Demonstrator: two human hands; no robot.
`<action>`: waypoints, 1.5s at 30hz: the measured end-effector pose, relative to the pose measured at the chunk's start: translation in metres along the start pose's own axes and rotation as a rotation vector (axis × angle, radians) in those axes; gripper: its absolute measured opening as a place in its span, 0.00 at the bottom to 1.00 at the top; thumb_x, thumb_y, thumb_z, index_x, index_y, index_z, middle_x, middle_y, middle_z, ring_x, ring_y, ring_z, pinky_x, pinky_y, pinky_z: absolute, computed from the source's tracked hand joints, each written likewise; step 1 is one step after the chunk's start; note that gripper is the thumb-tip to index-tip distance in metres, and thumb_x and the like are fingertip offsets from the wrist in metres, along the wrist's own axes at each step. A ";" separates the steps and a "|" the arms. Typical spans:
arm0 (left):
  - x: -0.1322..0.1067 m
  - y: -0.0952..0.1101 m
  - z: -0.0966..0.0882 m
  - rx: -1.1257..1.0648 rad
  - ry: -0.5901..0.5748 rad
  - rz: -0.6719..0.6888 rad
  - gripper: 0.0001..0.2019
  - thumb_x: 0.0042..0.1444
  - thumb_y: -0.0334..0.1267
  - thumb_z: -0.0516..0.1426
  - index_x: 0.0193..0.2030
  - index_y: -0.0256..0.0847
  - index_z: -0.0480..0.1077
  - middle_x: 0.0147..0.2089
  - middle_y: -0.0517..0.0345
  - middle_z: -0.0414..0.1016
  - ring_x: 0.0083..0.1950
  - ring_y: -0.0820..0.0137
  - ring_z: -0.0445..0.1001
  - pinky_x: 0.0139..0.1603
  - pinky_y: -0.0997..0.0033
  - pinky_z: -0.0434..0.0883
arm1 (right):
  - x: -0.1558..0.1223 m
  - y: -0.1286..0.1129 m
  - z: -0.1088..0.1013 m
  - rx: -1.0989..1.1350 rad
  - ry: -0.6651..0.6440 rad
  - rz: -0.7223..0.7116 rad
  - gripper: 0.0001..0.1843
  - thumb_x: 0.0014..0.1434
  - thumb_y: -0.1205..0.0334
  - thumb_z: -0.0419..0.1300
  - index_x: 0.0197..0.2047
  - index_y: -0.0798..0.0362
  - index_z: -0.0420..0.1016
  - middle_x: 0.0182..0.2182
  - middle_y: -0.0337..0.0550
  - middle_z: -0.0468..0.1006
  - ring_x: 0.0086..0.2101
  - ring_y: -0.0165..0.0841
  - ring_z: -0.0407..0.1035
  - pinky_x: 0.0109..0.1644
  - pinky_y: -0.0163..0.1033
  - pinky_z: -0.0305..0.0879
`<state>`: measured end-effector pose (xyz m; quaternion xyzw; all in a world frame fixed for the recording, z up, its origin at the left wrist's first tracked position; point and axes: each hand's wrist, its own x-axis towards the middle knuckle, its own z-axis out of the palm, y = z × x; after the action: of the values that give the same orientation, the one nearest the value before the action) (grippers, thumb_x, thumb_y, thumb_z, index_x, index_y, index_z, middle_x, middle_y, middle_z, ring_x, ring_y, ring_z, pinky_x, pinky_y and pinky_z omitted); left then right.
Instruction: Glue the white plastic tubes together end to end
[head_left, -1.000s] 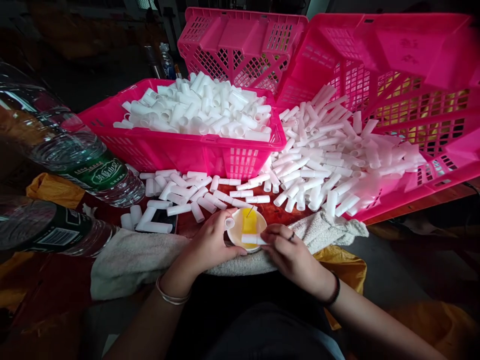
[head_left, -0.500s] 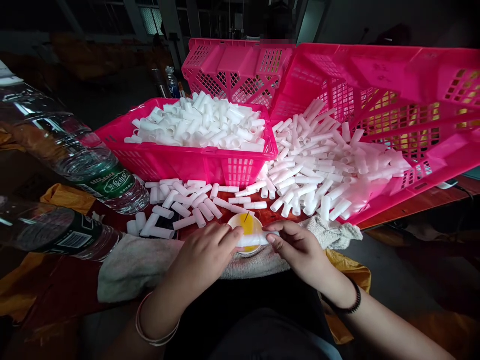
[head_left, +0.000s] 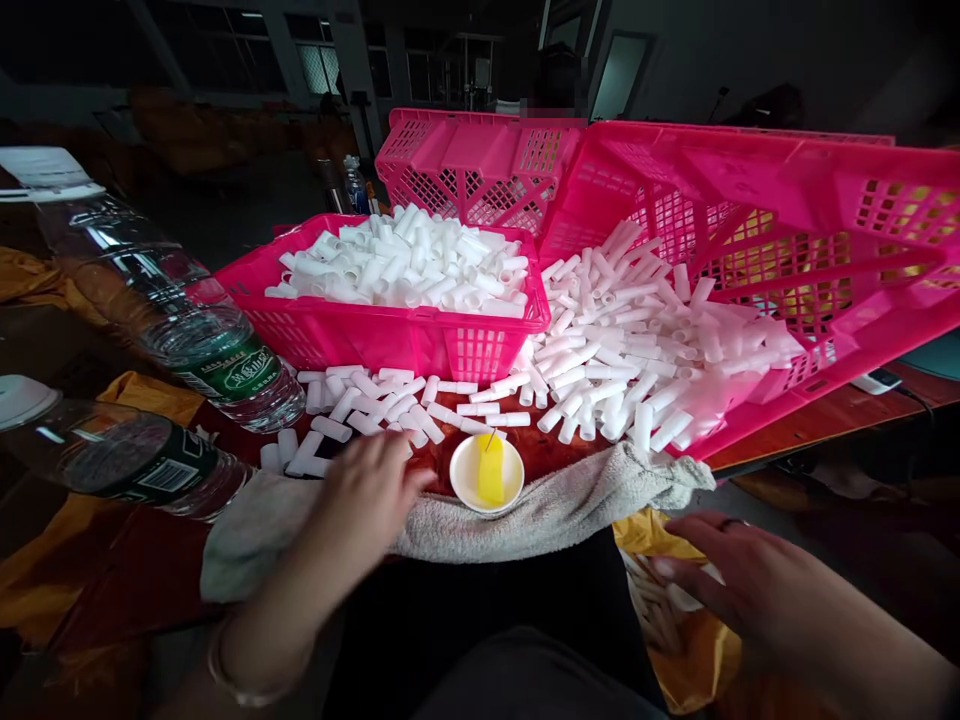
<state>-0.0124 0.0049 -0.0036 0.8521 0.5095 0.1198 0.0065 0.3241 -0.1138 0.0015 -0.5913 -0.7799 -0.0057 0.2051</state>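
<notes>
My left hand point(head_left: 371, 490), slightly blurred, reaches over the near edge of the loose white plastic tubes point(head_left: 365, 420), thumb apart from the fingers. Its fingertips partly cover some tubes; whether they touch one I cannot tell. My right hand point(head_left: 739, 570) is low at the right with fingers stretched out, above a yellow bag point(head_left: 694, 660) that has white tubes inside. A whitish piece shows just beneath its fingers. Between the hands stands a small white bowl point(head_left: 459, 478) with a yellow block point(head_left: 490, 470) in it and a thin dark pin-like piece on top.
A pink basket point(head_left: 360, 340) heaped with white tubes stands behind. To its right, a tipped pink basket point(head_left: 810, 180) spills more tubes onto the table. Two large water bottles point(head_left: 225, 350) are at the left. A grey towel point(head_left: 517, 530) lies along the front edge.
My hands have parted from the tube they both held over the bowl. The left moved left to the loose tubes, the right moved down and right over the yellow bag.
</notes>
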 end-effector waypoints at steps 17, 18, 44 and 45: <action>-0.028 -0.024 0.020 -0.649 -0.003 -0.109 0.12 0.59 0.34 0.52 0.50 0.44 0.61 0.44 0.55 0.74 0.45 0.66 0.75 0.45 0.66 0.74 | 0.091 -0.007 0.081 0.556 -0.149 -0.136 0.18 0.67 0.63 0.52 0.59 0.51 0.68 0.48 0.50 0.78 0.46 0.39 0.75 0.50 0.44 0.73; -0.029 -0.020 0.021 -0.615 -0.058 -0.056 0.15 0.58 0.31 0.51 0.52 0.44 0.62 0.46 0.54 0.73 0.48 0.65 0.75 0.48 0.64 0.73 | 0.089 -0.010 0.088 0.573 -0.111 -0.143 0.20 0.67 0.63 0.51 0.61 0.51 0.67 0.50 0.51 0.77 0.47 0.39 0.74 0.52 0.46 0.72; 0.020 0.006 0.069 -0.693 -0.107 0.001 0.40 0.39 0.41 0.71 0.59 0.45 0.59 0.60 0.47 0.68 0.59 0.55 0.70 0.59 0.51 0.68 | 0.081 -0.030 0.112 0.806 -0.010 0.099 0.11 0.64 0.63 0.56 0.49 0.52 0.71 0.39 0.47 0.78 0.39 0.37 0.74 0.43 0.45 0.74; 0.019 0.006 0.071 -0.698 -0.103 -0.007 0.41 0.39 0.41 0.71 0.60 0.45 0.59 0.60 0.47 0.68 0.60 0.54 0.69 0.60 0.50 0.68 | 0.080 -0.031 0.112 0.771 0.012 0.086 0.10 0.64 0.63 0.56 0.48 0.52 0.73 0.39 0.48 0.78 0.40 0.38 0.74 0.44 0.46 0.74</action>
<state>0.0164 0.0268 -0.0676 0.8017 0.4397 0.2435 0.3234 0.2431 -0.0216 -0.0680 -0.5031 -0.6980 0.2929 0.4170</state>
